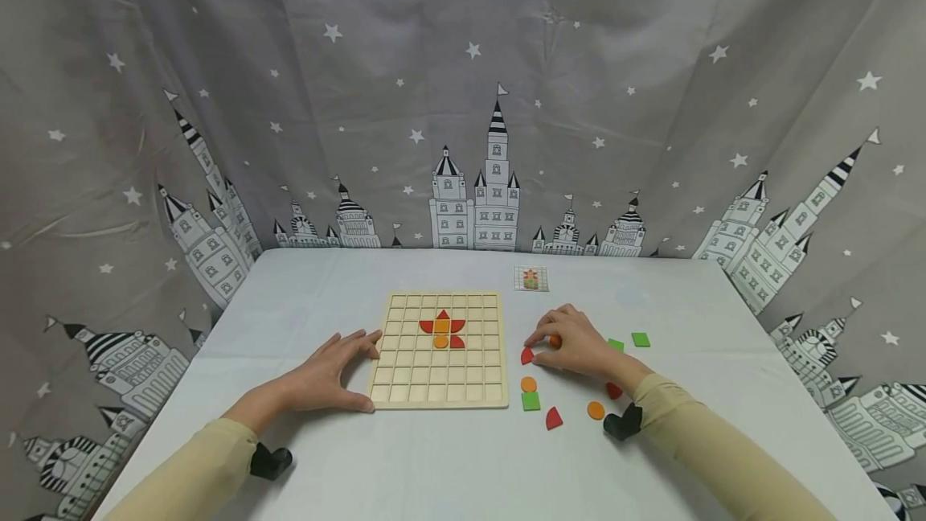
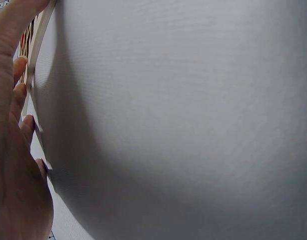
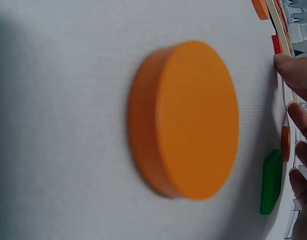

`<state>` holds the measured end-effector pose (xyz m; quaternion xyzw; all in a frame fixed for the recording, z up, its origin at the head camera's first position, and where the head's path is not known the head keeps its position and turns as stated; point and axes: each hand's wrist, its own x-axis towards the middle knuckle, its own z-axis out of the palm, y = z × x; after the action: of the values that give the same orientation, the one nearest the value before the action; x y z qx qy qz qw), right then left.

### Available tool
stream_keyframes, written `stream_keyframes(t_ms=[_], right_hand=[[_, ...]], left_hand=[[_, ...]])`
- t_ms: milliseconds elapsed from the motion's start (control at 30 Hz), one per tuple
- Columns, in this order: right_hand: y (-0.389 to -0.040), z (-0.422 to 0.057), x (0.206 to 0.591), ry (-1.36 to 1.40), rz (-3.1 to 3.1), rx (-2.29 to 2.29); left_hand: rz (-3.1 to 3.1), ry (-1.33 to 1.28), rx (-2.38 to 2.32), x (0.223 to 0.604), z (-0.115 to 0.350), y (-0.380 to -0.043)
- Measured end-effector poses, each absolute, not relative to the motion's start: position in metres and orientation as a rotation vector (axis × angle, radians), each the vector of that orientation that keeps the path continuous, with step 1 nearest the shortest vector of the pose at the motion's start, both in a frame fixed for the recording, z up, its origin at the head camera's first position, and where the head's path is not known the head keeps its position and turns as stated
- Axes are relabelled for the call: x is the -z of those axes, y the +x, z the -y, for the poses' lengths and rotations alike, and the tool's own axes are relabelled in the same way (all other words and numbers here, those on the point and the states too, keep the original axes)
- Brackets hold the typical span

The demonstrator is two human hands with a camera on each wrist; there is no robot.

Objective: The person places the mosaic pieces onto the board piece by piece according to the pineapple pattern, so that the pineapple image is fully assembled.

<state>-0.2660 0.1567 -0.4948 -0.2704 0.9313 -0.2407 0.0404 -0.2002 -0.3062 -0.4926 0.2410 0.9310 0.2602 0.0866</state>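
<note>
A wooden grid board lies flat on the table. Near its middle are an orange square, an orange disc, a small red triangle and several red quarter-circle pieces. My left hand is spread along the board's left edge, thumb by the near corner, fingertips touching the rim. Right of the board, my right hand pinches a red quarter-circle piece between thumb and index finger, low over the table. In the right wrist view the thumb tip is against this red piece.
Around my right hand lie loose orange discs, green squares and red quarter-circle pieces. A small pattern card lies beyond the board's far right corner. A grey castle-print curtain hangs behind the white table.
</note>
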Motion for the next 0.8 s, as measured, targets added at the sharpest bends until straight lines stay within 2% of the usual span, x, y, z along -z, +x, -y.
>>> stream_keyframes(t_ms=[300,800], right_hand=[[-0.2662,-0.1584,0.4968,-0.837,-2.827,0.79],[-0.2707,-0.158,0.5007,-1.028,-2.844,0.772]], left_hand=[[-2.769,0.691,-0.763,0.4949,0.3066,-0.2016],[-2.766,0.667,-0.748,0.4952,0.3063,-0.2018]])
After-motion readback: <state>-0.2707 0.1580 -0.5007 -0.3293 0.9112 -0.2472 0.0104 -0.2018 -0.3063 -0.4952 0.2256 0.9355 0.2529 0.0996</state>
